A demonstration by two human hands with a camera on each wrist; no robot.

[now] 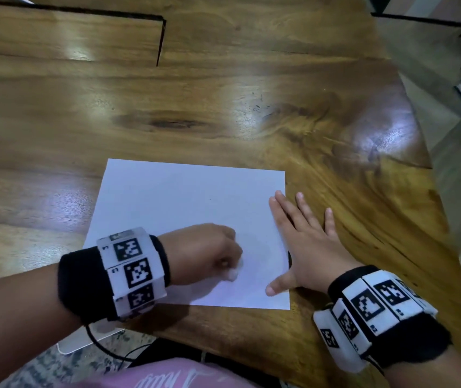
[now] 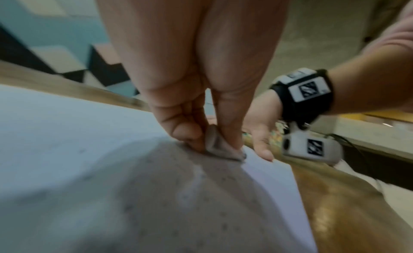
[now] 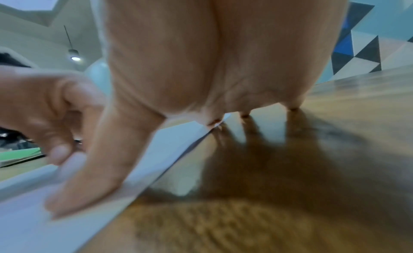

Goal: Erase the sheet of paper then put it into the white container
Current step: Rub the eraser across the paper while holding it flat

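A white sheet of paper (image 1: 173,208) lies flat on the wooden table (image 1: 223,107), near its front edge. My left hand (image 1: 209,253) is curled over the sheet's lower right part and pinches a small white eraser (image 1: 234,273) against the paper; in the left wrist view the eraser (image 2: 220,147) sits between thumb and fingers on the sheet (image 2: 67,142). My right hand (image 1: 305,247) lies flat with spread fingers across the sheet's right edge, thumb (image 3: 89,177) and index finger on the paper (image 3: 156,150). The white container is not in view.
The table's right edge (image 1: 431,169) runs diagonally close to my right hand. A dark seam (image 1: 160,40) cuts the tabletop at the back left. A white object (image 1: 83,340) and black cables show below the table's front edge.
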